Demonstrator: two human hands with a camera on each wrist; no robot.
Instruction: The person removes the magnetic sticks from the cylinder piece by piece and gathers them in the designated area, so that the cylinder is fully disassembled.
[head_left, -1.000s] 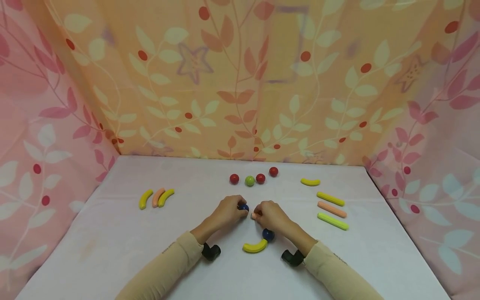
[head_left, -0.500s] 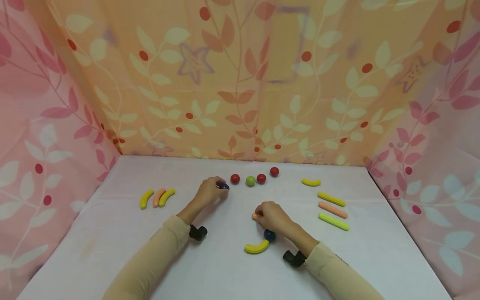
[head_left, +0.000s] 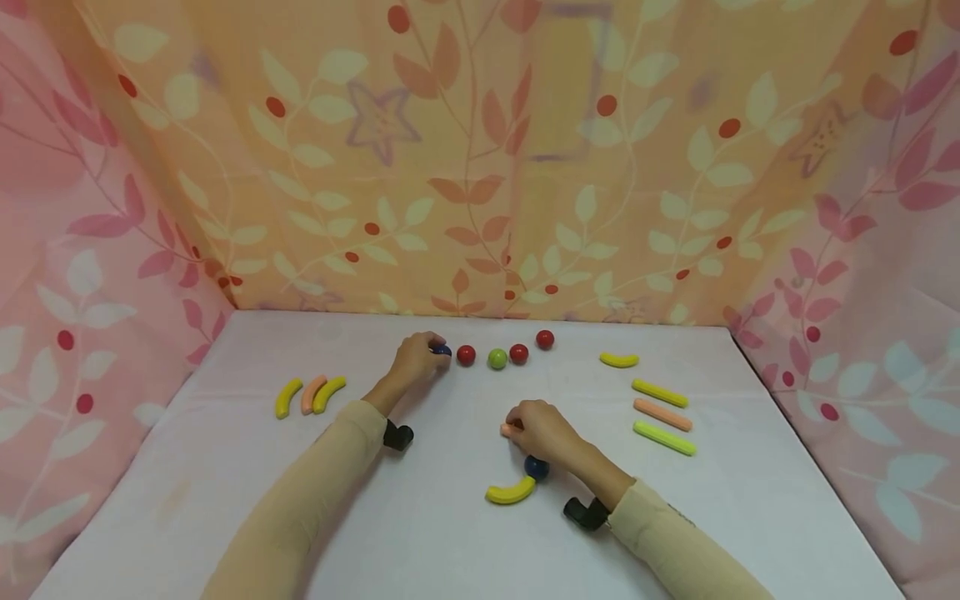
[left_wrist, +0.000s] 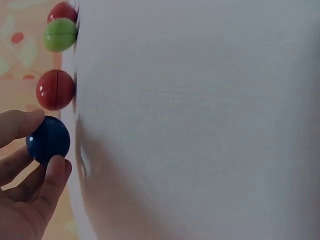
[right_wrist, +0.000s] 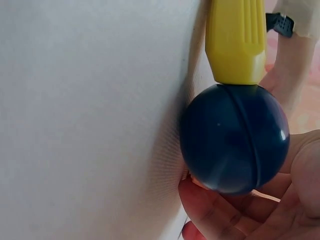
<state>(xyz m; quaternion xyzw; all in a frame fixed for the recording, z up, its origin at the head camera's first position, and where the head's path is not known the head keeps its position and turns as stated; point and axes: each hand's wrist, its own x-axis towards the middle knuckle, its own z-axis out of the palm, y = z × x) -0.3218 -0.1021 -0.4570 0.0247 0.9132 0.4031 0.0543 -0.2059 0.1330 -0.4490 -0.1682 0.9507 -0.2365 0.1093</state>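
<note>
At the back of the table, my left hand (head_left: 414, 362) pinches a dark blue ball (left_wrist: 48, 141) between thumb and fingertips. A red ball (left_wrist: 55, 90) lies just beside it. My right hand (head_left: 546, 431) stays near the middle and holds a peach-coloured piece (head_left: 506, 430), of which only one end shows past the fingers. Just below that hand, a second blue ball (right_wrist: 232, 140) is joined to the end of a curved yellow piece (head_left: 510, 492). In the right wrist view, this ball covers part of the right hand.
A green ball (head_left: 497, 359) and more red balls (head_left: 519, 354) line the back. On the left lie curved yellow (head_left: 288, 398) and peach (head_left: 313, 395) pieces. Toward the right are a curved yellow piece (head_left: 619, 361) and straight yellow (head_left: 660, 393), peach (head_left: 663, 414) and lime (head_left: 664, 438) sticks.
My left hand has carried the blue ball away from beside the right hand, leftward and back to the row of balls. The right hand has kept its place and its hold.
</note>
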